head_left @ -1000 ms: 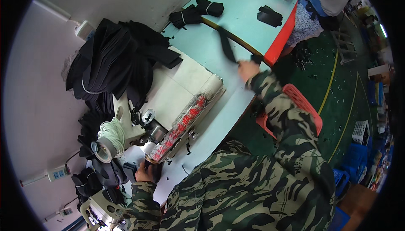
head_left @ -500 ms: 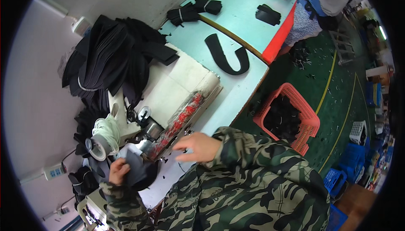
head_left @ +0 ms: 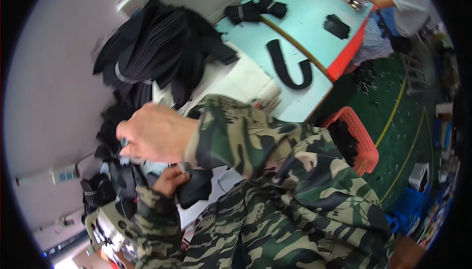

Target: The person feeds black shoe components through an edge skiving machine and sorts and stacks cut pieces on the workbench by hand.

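Note:
My right hand reaches across to the left, over the end of a cream sewing machine. Its fingers are curled around something small and greyish that I cannot make out. Below it, my left hand pinches a black fabric piece over the pale table. My right sleeve hides the machine's front and needle area. On top of the machine lies a large tied bundle of black fabric strips. A curved black strip rests on the table beyond.
Small tied black bundles and a black stack lie on the far table. A co-worker works at the far right. A pink basket of black pieces stands on the green floor. A wall socket is at left.
My right hand has moved left and up from the machine's front to above my left hand. My left hand still holds the black piece. The whole view has shifted.

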